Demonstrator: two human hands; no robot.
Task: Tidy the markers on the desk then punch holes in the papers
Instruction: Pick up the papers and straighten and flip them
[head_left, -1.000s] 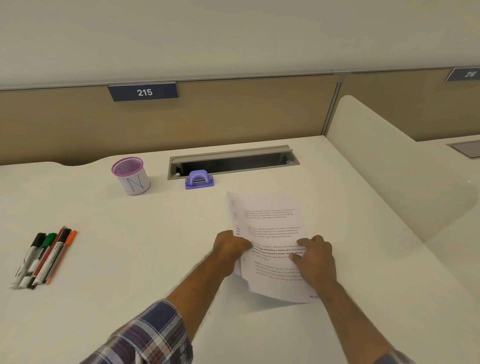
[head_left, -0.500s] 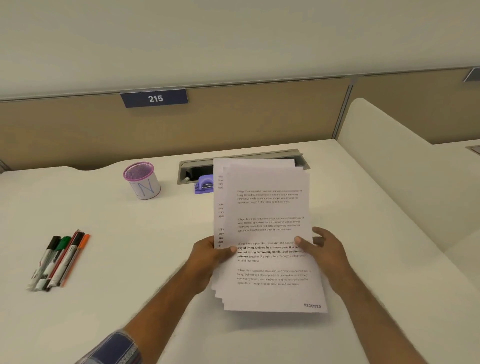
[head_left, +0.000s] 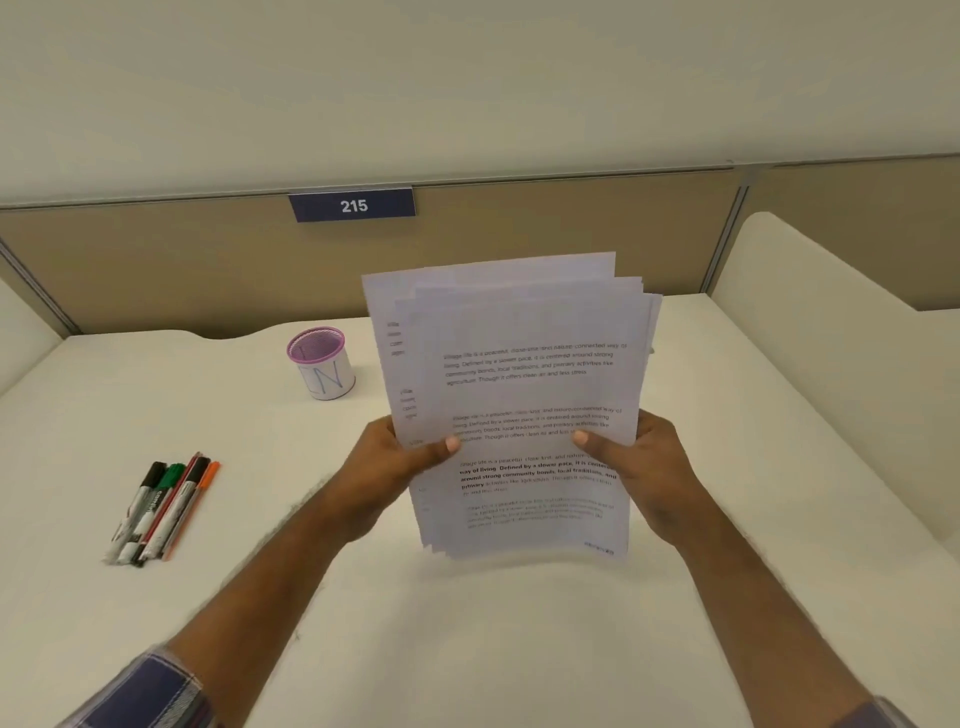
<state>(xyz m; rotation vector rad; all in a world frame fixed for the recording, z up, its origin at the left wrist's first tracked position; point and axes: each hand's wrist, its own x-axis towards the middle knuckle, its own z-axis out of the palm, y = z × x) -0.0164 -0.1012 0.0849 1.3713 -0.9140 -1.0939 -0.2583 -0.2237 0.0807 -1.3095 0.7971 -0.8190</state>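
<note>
A stack of printed papers (head_left: 519, 332) is held upright above the white desk (head_left: 467, 649), its sheets fanned unevenly at the top. My left hand (head_left: 395, 462) grips the stack's left edge with the thumb on the front. My right hand (head_left: 644, 467) grips the right edge the same way. Several markers (head_left: 166, 504) lie side by side on the desk at the left, with black, green, red and orange caps. A purple mesh pen cup (head_left: 322, 364) stands behind them, left of the papers. The hole punch is hidden behind the papers.
A tan partition with a blue "215" sign (head_left: 353, 205) closes the desk's far side. A white rounded divider (head_left: 810, 332) rises along the right edge. The cable slot in the desk is hidden behind the papers.
Both hands lifted the papers off the desk and raised them upright, higher than half a second ago. The stack now covers the hole punch and cable slot. The markers have not moved.
</note>
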